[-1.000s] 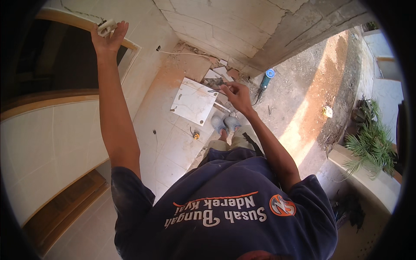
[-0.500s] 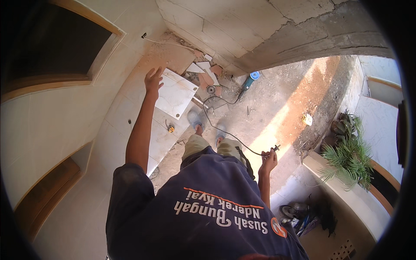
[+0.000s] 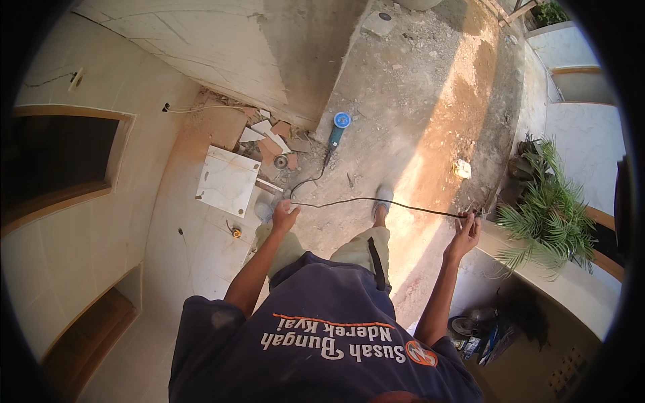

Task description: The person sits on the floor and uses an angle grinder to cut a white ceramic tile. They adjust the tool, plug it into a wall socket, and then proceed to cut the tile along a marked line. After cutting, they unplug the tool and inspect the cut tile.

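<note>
A black power cord (image 3: 376, 199) stretches between my two hands in front of my legs. My left hand (image 3: 285, 216) pinches it near my left foot. At the plug end, my right hand (image 3: 465, 235) closes round the cord; the plug (image 3: 476, 217) sticks out beyond the fingers. From my left hand the cord runs up to an angle grinder (image 3: 336, 134) with a teal body and a blue disc, which lies on the rough floor ahead. A white tile (image 3: 228, 180) with round dark marks at its corners lies to the left of my left hand.
Broken tile pieces (image 3: 272, 138) and a loose round disc (image 3: 281, 162) lie against the wall. A yellow tape measure (image 3: 236, 232) rests on the tiled ledge. Green palm leaves (image 3: 544, 215) hang over a low wall (image 3: 544, 282) at the right. A dark-framed opening (image 3: 60, 161) is at far left.
My left hand has come down from above the white tile and taken hold of the cord. My right hand has moved out to the right, drawing the cord straighter. My feet stand wider apart.
</note>
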Demonstrator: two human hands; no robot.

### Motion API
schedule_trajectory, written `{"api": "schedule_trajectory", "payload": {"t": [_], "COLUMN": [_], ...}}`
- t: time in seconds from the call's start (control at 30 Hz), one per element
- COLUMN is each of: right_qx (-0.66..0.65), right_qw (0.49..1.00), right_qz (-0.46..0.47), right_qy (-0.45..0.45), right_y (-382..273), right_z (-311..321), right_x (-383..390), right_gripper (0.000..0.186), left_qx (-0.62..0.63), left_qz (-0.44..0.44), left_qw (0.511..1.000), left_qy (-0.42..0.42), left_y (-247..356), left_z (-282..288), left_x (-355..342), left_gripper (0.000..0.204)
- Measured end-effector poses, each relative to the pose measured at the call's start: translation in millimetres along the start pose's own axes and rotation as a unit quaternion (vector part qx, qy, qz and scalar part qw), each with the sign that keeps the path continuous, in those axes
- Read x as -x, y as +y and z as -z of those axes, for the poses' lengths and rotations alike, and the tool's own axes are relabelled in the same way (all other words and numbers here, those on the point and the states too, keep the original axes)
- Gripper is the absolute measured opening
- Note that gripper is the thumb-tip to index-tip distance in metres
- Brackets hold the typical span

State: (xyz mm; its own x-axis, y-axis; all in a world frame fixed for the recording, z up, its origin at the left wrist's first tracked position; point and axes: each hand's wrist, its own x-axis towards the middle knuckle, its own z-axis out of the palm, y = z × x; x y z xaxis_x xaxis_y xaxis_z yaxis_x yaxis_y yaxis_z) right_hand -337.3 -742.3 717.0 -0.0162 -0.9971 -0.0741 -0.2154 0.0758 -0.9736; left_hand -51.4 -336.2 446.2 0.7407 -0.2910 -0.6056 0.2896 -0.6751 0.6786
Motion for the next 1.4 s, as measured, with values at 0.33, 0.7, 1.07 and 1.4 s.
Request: {"api": "schedule_trajectory", "payload": {"t": [0.33,0.7,1.07,1.4], "right_qx": [0.122,0.394,0.52,0.182], "right_qw": [0.964,0.749,0.455,0.746], "right_qz": [-0.162,0.159,0.416,0.195], "right_qy": [-0.172,-0.509,-0.592,-0.61], "right_y": [323.7,597.5,711.1,601.2], "right_z": [-74.3,-218.5,-363.7,-330.4], "right_x": [-365.8,-410.1,-369.0,-328.0], "right_gripper": [0.023,0.023,0.036,0.082], "left_qx": [-0.061,-0.154,-0.362,-0.009], "left_qz": [-0.029,-0.039,-0.067,-0.231], "left_qw": [0.994,0.986,0.901,0.972], "left_qy": [0.082,0.048,0.228,0.034], "left_y": [73.0,21.5,-58.0,61.6], "left_z": [-237.0,-447.8,-504.9,-508.4], "left_x": [-32.1,-249.7,-519.0,-377.5], "left_gripper": [0.061,0.077,0.085,0.057]}}
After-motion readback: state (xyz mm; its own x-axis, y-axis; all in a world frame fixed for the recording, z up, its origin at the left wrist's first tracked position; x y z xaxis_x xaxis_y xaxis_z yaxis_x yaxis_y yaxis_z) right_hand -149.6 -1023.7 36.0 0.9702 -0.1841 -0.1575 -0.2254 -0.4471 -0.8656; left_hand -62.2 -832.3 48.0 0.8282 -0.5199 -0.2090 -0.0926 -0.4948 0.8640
